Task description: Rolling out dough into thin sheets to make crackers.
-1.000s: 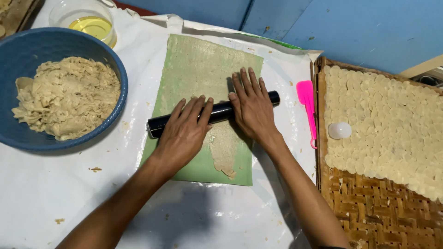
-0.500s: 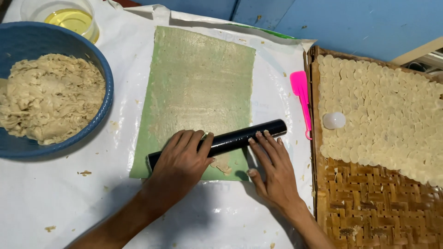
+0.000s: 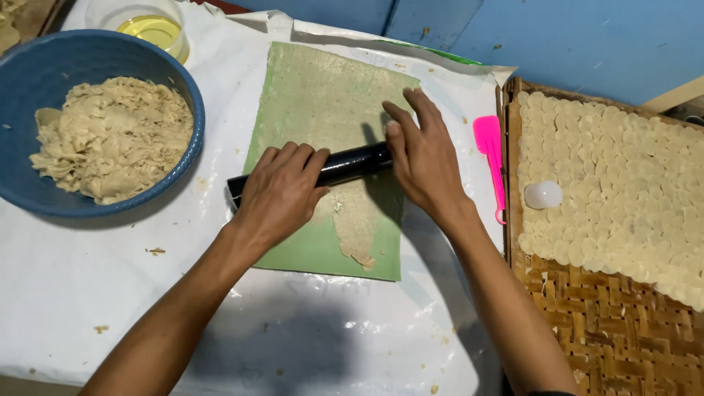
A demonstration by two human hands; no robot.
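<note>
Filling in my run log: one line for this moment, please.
left hand: on black roller | right hand: on roller | dough: on green sheet

Black cylindrical rolling pin (image 3: 345,166) lay crosswise on a green mat (image 3: 323,110), right end slightly farther, thin beige dough sheet (image 3: 353,220) was spread flat on the mat, ragged near edge stopped short of the mat's near border

Blue painted wall (image 3: 587,37) was seen along top edge, paint scuffed and flecked. Work surface was covered by white plastic sheet (image 3: 88,293), wrinkled, glossy, dotted with crumbs. Woven bamboo tray (image 3: 609,330) was set at right, against sheet edge. Pale wooden strip (image 3: 678,94) was seen at far right. Soft shadows were cast toward near edge.
</note>
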